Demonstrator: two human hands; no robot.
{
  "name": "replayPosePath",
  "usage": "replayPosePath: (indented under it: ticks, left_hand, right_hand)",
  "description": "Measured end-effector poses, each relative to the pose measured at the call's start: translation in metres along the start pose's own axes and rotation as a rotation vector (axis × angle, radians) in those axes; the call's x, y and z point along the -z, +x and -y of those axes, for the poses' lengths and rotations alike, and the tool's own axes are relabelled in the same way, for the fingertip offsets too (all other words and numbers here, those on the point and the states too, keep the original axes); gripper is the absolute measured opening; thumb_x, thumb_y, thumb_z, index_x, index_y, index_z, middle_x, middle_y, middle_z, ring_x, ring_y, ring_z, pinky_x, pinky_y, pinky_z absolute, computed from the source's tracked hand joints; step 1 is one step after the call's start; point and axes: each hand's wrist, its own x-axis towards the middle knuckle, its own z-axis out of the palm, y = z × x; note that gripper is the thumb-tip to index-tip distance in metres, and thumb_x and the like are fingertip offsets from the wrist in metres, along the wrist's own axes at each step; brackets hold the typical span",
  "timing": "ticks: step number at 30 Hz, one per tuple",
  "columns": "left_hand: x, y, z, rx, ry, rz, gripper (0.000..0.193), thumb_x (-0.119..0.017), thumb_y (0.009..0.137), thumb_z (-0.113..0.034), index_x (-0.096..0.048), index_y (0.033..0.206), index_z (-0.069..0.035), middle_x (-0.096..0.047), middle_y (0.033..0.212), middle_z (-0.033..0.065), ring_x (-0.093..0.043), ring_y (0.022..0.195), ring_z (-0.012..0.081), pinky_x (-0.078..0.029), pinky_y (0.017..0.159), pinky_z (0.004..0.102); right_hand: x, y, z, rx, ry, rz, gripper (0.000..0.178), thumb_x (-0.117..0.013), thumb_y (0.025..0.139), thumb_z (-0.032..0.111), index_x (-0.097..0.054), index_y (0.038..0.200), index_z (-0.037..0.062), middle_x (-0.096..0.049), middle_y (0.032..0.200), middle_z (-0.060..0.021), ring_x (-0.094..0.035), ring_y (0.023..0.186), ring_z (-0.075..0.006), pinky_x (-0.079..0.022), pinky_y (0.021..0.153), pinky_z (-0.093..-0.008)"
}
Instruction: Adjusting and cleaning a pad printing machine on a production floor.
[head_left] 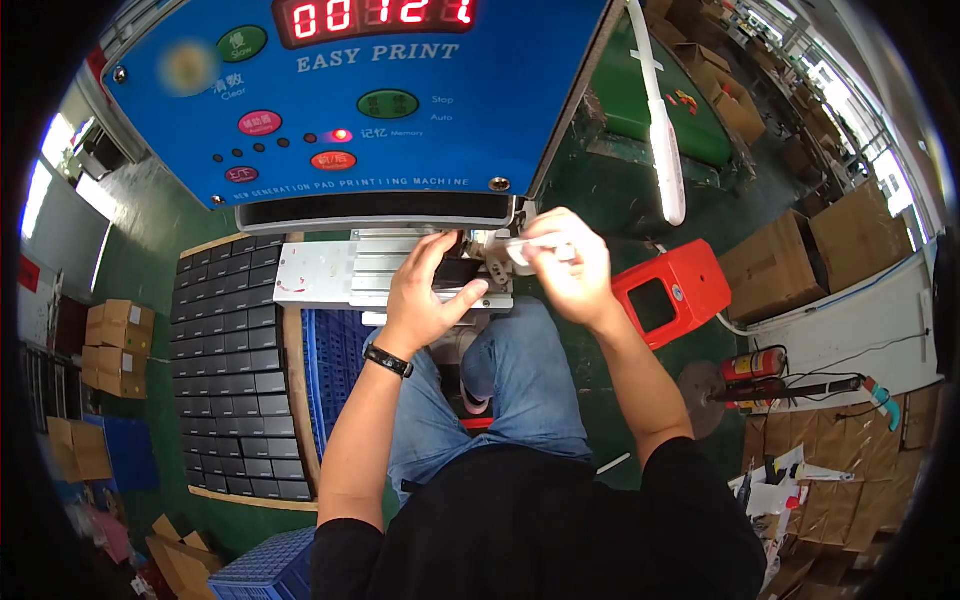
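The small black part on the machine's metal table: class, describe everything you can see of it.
The small black part is a dark, flat, roughly rectangular piece, plastic by its look, matching the black pieces in the tray at the left. It lies flat on the silver metal table under the blue control panel. The left hand grips it, thumb along its near edge, fingers over its far side. The right hand is beside it, holding a thin white strip. Finer detail is hidden.

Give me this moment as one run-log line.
left hand: on small black part at machine fixture | right hand: holds white strip | black parts tray: at left
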Motion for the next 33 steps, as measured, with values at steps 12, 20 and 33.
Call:
replayPosePath:
  ticks: [12,20,33]
  left_hand:
    - [0.003,0.006,-0.008,-0.004,-0.029,0.018,0.051,-0.09,0.089,-0.033,-0.073,0.13,-0.007,-0.074,0.125,0.0161,-0.073,0.116,0.0389,-0.058,0.1,0.0458]
    - [0.002,0.004,-0.007,0.072,-0.057,0.03,0.058,-0.089,0.091,-0.037,-0.072,0.133,0.0,-0.075,0.126,0.0192,-0.073,0.118,0.0362,-0.056,0.106,0.0435]
    - [0.001,0.0,0.0,0.044,0.024,0.051,0.079,-0.092,0.088,-0.04,-0.065,0.148,0.004,-0.072,0.139,0.0245,-0.071,0.123,0.0371,-0.056,0.109,0.0447]
  right_hand:
    - [0.016,0.0,-0.098,-0.559,0.217,-0.161,0.026,-0.079,0.103,0.011,-0.072,0.125,0.0013,-0.069,0.086,0.0003,-0.064,0.071,-0.0082,-0.05,0.063,-0.0254]
    - [-0.009,0.055,-0.179,-0.648,0.108,0.001,0.03,-0.082,0.1,0.014,-0.076,0.124,-0.0022,-0.077,0.104,-0.0064,-0.069,0.089,-0.014,-0.055,0.079,-0.0308]
    - [-0.02,0.055,-0.2,-0.583,-0.031,-0.022,0.022,-0.083,0.097,0.017,-0.077,0.108,-0.0013,-0.078,0.096,-0.0085,-0.072,0.089,-0.0174,-0.056,0.083,-0.0354]
